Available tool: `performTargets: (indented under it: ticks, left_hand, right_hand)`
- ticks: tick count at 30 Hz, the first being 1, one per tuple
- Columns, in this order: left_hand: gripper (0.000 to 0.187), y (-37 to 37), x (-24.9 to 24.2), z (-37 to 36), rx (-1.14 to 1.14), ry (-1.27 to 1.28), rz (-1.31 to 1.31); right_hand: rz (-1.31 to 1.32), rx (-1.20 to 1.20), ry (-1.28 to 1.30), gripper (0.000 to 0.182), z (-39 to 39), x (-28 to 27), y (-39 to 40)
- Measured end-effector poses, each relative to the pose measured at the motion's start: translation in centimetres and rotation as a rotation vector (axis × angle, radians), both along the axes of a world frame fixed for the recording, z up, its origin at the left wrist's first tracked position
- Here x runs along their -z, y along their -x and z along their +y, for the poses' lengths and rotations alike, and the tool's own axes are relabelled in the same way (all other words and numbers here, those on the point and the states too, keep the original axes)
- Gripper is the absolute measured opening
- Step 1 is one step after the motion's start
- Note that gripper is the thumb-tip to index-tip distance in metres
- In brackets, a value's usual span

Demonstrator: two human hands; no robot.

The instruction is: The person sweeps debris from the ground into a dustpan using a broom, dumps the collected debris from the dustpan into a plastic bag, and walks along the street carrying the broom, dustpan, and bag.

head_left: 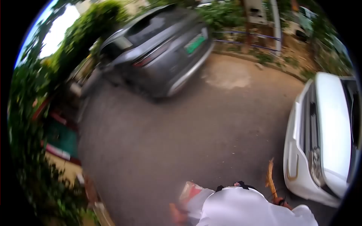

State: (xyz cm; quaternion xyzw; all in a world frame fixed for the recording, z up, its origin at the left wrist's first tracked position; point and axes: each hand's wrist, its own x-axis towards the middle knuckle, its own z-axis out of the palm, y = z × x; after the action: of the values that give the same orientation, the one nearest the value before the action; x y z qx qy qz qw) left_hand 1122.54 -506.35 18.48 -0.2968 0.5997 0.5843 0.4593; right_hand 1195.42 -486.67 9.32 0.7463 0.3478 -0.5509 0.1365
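My right hand (282,202) is closed around the lower end of a rough, light-brown wooden stick (270,179), which points up and away from me. Something thin and dark crosses that hand, too small to make out. Low on the left, my left hand (178,214) is smeared by motion and its fingers cannot be told apart. Close beside it is a blurred package (190,193) in beige, red and whitish tones. Whether the left hand grips this package cannot be made out. My white top (245,209) fills the bottom middle.
A dark grey car (158,56) with a green plate stands ahead on the left. At the right is a white car (332,128), front towards the lane. Grey pavement (169,139) lies between them. Greenery (30,150) and a low blue railing (247,35) border it.
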Motion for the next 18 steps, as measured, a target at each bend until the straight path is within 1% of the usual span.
performTargets:
  ticks: [1,2,3,5,7,9,11,12,13,15,16,17,18]
  left_hand:
    - [0.060,-2.5,-1.5,-2.4,-0.108,0.017,0.017]
    - [0.059,-4.4,-3.6,-3.7,-0.175,0.030,0.030]
    - [0.057,-6.5,-6.4,-4.5,-0.241,0.042,0.046]
    - [0.052,-6.3,0.0,-12.0,-0.025,0.032,0.269]
    - [0.047,-8.6,-3.2,-13.0,-0.461,0.171,-0.023]
    - [0.044,-12.5,-3.7,-14.9,-0.516,0.175,0.068]
    - [0.041,-16.1,-4.2,-17.1,-0.428,-0.019,0.238]
    - [0.038,-18.2,-5.9,-16.7,-0.503,0.059,0.286]
    - [0.037,-18.7,-5.0,-18.3,-0.719,0.224,0.111]
    - [0.037,-21.4,-5.0,-20.0,-0.799,0.254,0.068]
    - [0.037,-23.3,-5.5,-21.0,-0.846,0.266,0.089]
    - [0.037,-24.4,-4.9,-22.2,-0.881,0.260,0.101]
    - [0.038,-25.7,-4.3,-23.6,-0.914,0.253,0.112]
  right_hand:
    - [-0.022,-0.022,0.000,0.031,2.6,-1.5,0.0]
    - [-0.032,-0.080,0.001,0.031,4.7,-1.7,0.2]
    - [-0.039,-0.138,0.001,0.031,6.9,-2.3,0.3]
    - [-0.048,-0.234,0.000,0.030,10.2,-3.3,1.0]
    - [-0.057,-0.328,-0.001,0.029,12.8,-3.2,0.7]
    - [-0.059,-0.424,-0.013,0.029,15.1,-2.1,-0.3]
    - [-0.064,-0.543,-0.027,0.028,17.4,-0.3,-1.0]
    - [-0.058,-0.642,-0.043,0.028,18.4,1.7,-1.9]
    - [-0.051,-0.762,-0.065,0.028,19.7,4.4,-2.8]
    - [-0.045,-1.015,-0.107,0.028,21.9,5.2,-1.7]
    - [-0.045,-0.858,-0.063,0.027,23.6,5.1,-1.7]
    - [-0.038,-0.646,-0.005,0.026,24.9,0.5,2.2]
    - [-0.035,-0.525,0.034,0.025,26.0,-2.3,4.0]
